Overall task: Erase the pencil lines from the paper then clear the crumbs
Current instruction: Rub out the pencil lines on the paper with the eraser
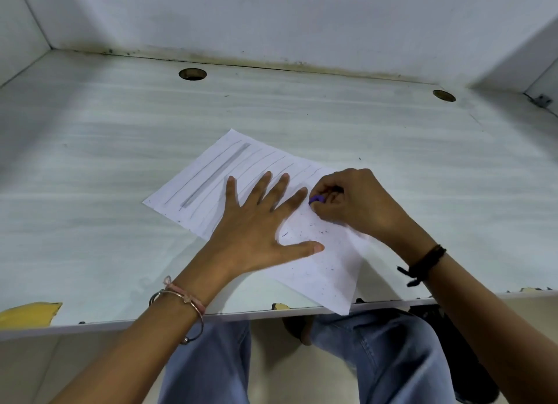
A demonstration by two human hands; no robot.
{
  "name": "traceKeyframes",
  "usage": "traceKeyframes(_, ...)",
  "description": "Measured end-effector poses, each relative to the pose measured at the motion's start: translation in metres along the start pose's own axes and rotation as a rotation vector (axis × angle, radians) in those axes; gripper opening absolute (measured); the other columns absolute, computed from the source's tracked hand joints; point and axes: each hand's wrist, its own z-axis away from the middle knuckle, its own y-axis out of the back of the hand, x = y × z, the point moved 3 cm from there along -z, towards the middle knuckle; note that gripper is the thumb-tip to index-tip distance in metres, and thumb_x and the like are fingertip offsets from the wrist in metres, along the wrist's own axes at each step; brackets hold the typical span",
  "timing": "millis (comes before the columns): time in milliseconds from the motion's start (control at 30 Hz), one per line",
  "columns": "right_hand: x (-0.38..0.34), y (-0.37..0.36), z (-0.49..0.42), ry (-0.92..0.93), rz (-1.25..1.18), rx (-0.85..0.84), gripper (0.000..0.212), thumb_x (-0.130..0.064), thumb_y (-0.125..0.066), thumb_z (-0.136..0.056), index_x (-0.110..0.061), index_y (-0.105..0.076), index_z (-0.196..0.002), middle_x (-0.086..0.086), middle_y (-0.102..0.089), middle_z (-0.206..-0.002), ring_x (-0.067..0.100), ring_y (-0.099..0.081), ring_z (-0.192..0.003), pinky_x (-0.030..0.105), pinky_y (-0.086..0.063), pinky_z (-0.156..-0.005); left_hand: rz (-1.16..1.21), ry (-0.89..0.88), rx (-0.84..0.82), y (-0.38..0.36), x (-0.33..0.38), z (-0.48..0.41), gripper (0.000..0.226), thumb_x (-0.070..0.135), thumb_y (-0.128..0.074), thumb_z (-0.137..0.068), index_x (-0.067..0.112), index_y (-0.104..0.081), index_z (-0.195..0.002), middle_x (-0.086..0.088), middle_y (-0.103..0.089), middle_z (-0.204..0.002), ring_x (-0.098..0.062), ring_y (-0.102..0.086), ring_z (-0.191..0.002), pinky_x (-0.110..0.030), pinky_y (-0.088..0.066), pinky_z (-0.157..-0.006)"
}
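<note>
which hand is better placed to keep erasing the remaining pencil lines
Right. The right hand already pinches the purple eraser on the paper, while the left hand lies flat, pinning the sheet.

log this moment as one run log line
left hand flat on paper | right hand rubbing purple eraser | lines remain | crumbs present

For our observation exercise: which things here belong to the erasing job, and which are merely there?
Belongs to the job:
paper
pencil lines
purple eraser
crumbs
left hand
right hand

Merely there:
desk
two cable holes
bracelets
</note>
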Motion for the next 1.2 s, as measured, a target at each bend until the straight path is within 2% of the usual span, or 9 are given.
traceKeyframes(133, -0.013, -0.011, 0.014, 0.05, -0.066, -0.176, 0.007, -0.007, -0.073, -0.076, -0.012, -0.076, -0.08, -0.004, -0.069, -0.067, -0.001, -0.057, -0.055, 0.009, -0.044, -0.057, -0.02, -0.013, -0.008, 0.001, 0.001, 0.0, 0.097, 0.093, -0.011, -0.069, 0.046, 0.014, -0.151, 0.01, 0.025, -0.16, -0.015, 0.028, -0.146, -0.066, 0.015, -0.111)
traceKeyframes(267, 0.002, 0.0, -0.002, -0.007, 0.007, 0.022, 0.007, -0.008, -0.071, -0.076, -0.014, -0.074, -0.077, -0.003, -0.069, -0.068, 0.0, -0.056, -0.057, 0.011, -0.044, -0.056, 0.01, -0.001, -0.003, 0.0, 0.0, 0.001, 0.096, 0.093, -0.012, -0.069, 0.048, 0.013, -0.15, 0.011, 0.024, -0.16, -0.013, 0.028, -0.145, -0.064, 0.018, -0.111)
traceKeyframes(400, -0.015, -0.013, 0.013, 0.074, -0.02, -0.17, 0.008, -0.007, -0.072, -0.075, -0.013, -0.075, -0.08, -0.004, -0.069, -0.067, 0.0, -0.057, -0.056, 0.012, -0.046, -0.058, -0.029, -0.014, -0.013, 0.0, 0.0, -0.001, 0.098, 0.093, -0.008, -0.067, 0.046, 0.016, -0.15, 0.009, 0.026, -0.16, -0.015, 0.029, -0.145, -0.066, 0.015, -0.111)
traceKeyframes(600, -0.006, -0.004, 0.0, 0.029, 0.032, -0.032, 0.007, -0.007, -0.07, -0.076, -0.01, -0.074, -0.08, 0.001, -0.07, -0.07, 0.007, -0.06, -0.06, 0.027, -0.052, -0.064, 0.007, -0.007, -0.006, 0.0, 0.0, 0.0, 0.098, 0.094, -0.011, -0.069, 0.046, 0.012, -0.151, 0.011, 0.024, -0.16, -0.013, 0.028, -0.146, -0.065, 0.016, -0.11)
traceKeyframes(700, -0.018, -0.012, 0.017, 0.094, -0.016, -0.226, 0.007, -0.007, -0.073, -0.076, -0.012, -0.075, -0.081, -0.007, -0.068, -0.066, 0.0, -0.059, -0.057, 0.011, -0.046, -0.058, -0.028, -0.024, -0.002, 0.0, 0.0, -0.001, 0.102, 0.095, -0.002, -0.064, 0.045, 0.014, -0.151, 0.008, 0.025, -0.16, -0.016, 0.028, -0.146, -0.067, 0.014, -0.11)
traceKeyframes(800, 0.0, 0.0, 0.003, 0.029, 0.018, -0.086, 0.01, -0.006, -0.071, -0.076, -0.015, -0.075, -0.078, -0.009, -0.066, -0.065, -0.002, -0.056, -0.056, 0.008, -0.043, -0.058, 0.012, -0.009, -0.008, 0.0, 0.0, -0.001, 0.098, 0.094, -0.01, -0.068, 0.046, 0.013, -0.151, 0.01, 0.025, -0.16, -0.013, 0.029, -0.145, -0.065, 0.017, -0.11)
traceKeyframes(867, 0.003, 0.002, -0.002, -0.004, 0.059, 0.007, 0.009, -0.007, -0.069, -0.075, -0.014, -0.074, -0.078, -0.005, -0.068, -0.068, 0.002, -0.057, -0.058, 0.018, -0.049, -0.06, 0.023, -0.009, -0.005, 0.0, 0.0, 0.0, 0.097, 0.093, -0.012, -0.069, 0.047, 0.013, -0.15, 0.011, 0.024, -0.16, -0.013, 0.029, -0.145, -0.065, 0.018, -0.11)
traceKeyframes(1033, -0.01, -0.009, 0.012, 0.037, -0.038, -0.188, 0.009, -0.008, -0.072, -0.075, -0.015, -0.075, -0.08, -0.007, -0.067, -0.067, 0.0, -0.056, -0.057, 0.013, -0.047, -0.06, -0.005, -0.013, -0.007, -0.001, 0.0, -0.001, 0.099, 0.094, -0.009, -0.067, 0.046, 0.014, -0.151, 0.01, 0.026, -0.16, -0.013, 0.03, -0.145, -0.066, 0.016, -0.11)
traceKeyframes(1200, 0.002, 0.001, -0.003, -0.012, 0.046, 0.02, 0.007, -0.008, -0.069, -0.074, -0.013, -0.074, -0.078, -0.001, -0.069, -0.069, 0.006, -0.056, -0.058, 0.03, -0.052, -0.065, 0.003, -0.005, -0.005, 0.0, 0.0, 0.0, 0.096, 0.093, -0.011, -0.069, 0.047, 0.013, -0.15, 0.011, 0.025, -0.16, -0.013, 0.028, -0.145, -0.065, 0.017, -0.111)
